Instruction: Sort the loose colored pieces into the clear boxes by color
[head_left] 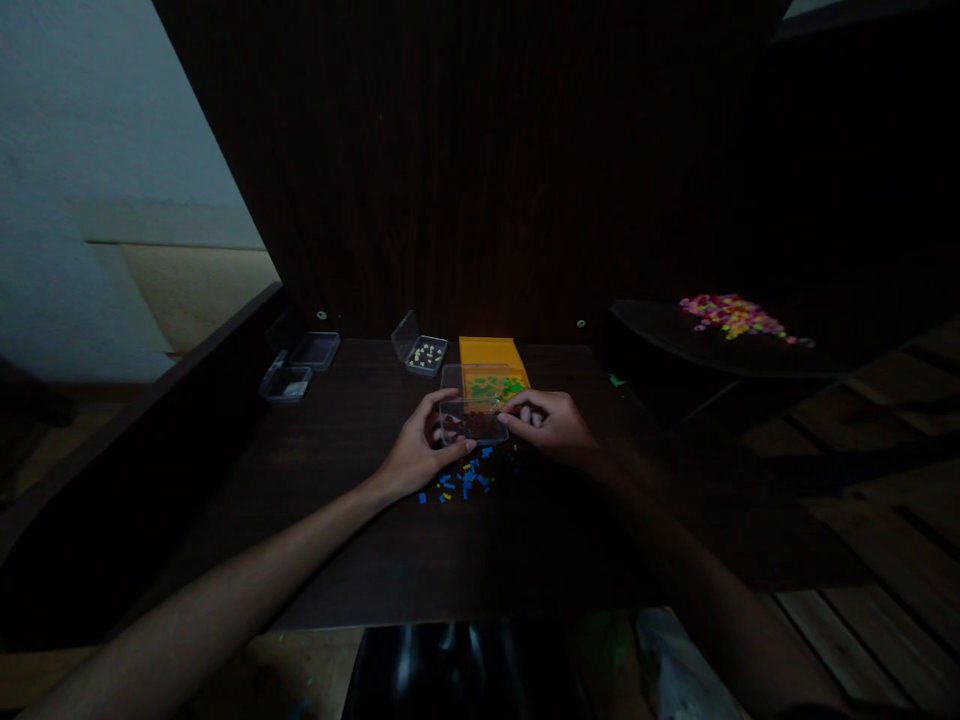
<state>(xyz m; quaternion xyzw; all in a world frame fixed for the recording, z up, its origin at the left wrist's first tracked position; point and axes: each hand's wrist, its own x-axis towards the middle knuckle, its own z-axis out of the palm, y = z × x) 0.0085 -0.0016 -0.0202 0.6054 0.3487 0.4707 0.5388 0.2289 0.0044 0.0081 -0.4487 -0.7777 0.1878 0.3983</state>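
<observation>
My left hand point(425, 445) is closed on the left side of a clear plastic box point(474, 436), thumb along its near edge. The box has its lid up and holds small dark reddish-brown pieces point(480, 425). At the box's right edge is my right hand point(546, 420), thumb and forefinger pinched together; whatever lies between them is too small to make out. Behind the box lies a yellow tray point(491, 352) with small green pieces point(496, 386). Small blue and yellow pieces point(466, 480) lie scattered on the dark table just below the box.
An open clear box with pale pieces point(426, 354) stands at the back. Farther left is another open clear box point(286, 383). A heap of pink and yellow beads point(735, 315) sits on a raised dark shelf point(750, 352) at right. A green scrap point(616, 381) lies near it.
</observation>
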